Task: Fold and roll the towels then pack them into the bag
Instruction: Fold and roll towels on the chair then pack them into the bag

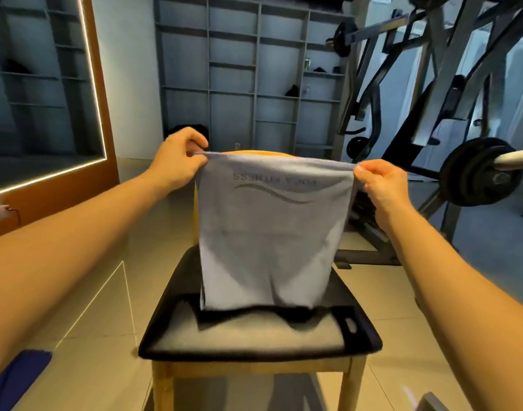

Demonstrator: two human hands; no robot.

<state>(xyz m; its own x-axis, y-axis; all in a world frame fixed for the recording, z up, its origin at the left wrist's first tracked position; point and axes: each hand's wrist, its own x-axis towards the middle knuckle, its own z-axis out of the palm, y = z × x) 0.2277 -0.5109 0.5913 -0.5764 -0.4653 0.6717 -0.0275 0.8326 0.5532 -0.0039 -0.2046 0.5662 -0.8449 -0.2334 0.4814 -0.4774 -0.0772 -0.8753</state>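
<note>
A light grey towel (269, 232) with a dark printed logo hangs upright in the air above a wooden chair with a black seat pad (254, 336). My left hand (177, 161) pinches its top left corner. My right hand (381, 185) pinches its top right corner. The top edge is stretched taut between them and the lower edge hangs just above the seat. No bag can be made out in this view.
A blue cloth (14, 378) lies at the bottom left on the tiled floor. A weight rack with barbell plates (476, 173) stands at the right. Grey shelves (254, 69) line the back wall, and a lit mirror (41, 84) is at the left.
</note>
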